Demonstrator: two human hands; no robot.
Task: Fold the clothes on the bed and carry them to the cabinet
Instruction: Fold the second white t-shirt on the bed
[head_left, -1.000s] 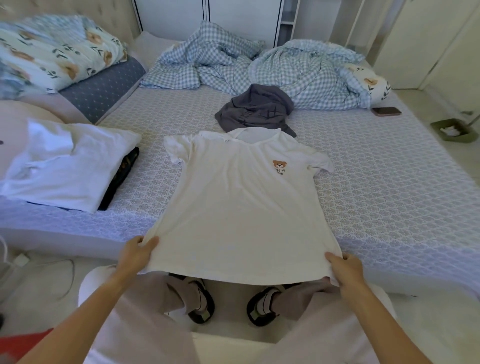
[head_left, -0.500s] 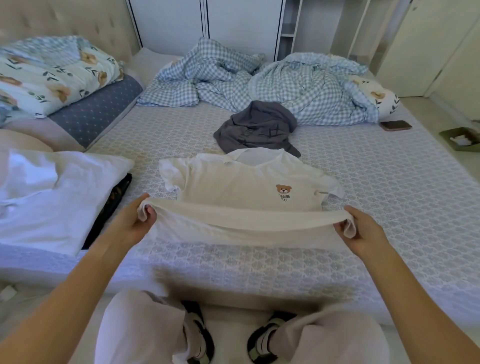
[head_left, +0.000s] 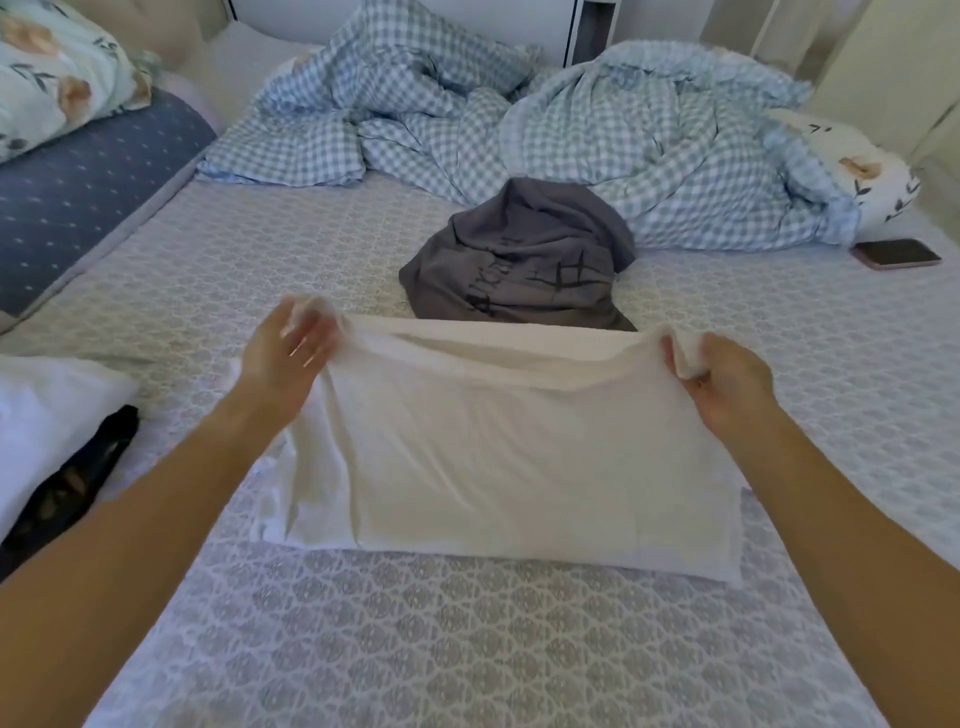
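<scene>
A white T-shirt (head_left: 493, 452) lies folded over on itself in the middle of the patterned bed (head_left: 467, 649). Its lower half is raised and drawn over the upper half, so the bear print is hidden. My left hand (head_left: 291, 353) pinches the left corner of the hem; it is blurred. My right hand (head_left: 722, 379) grips the right corner of the hem, bunched in curled fingers. A crumpled grey shirt (head_left: 524, 260) lies just beyond the white one.
A folded white garment (head_left: 47, 426) over a black one (head_left: 67, 483) sits at the left edge. A blue checked duvet (head_left: 519, 114) is heaped at the far side. A phone (head_left: 897, 253) lies at the right. Pillows (head_left: 57, 78) rest at the far left.
Both hands lifted the T-shirt's hem from the near bed edge and carried it forward over the chest, covering the bear print. The camera moved closer to the bed.
</scene>
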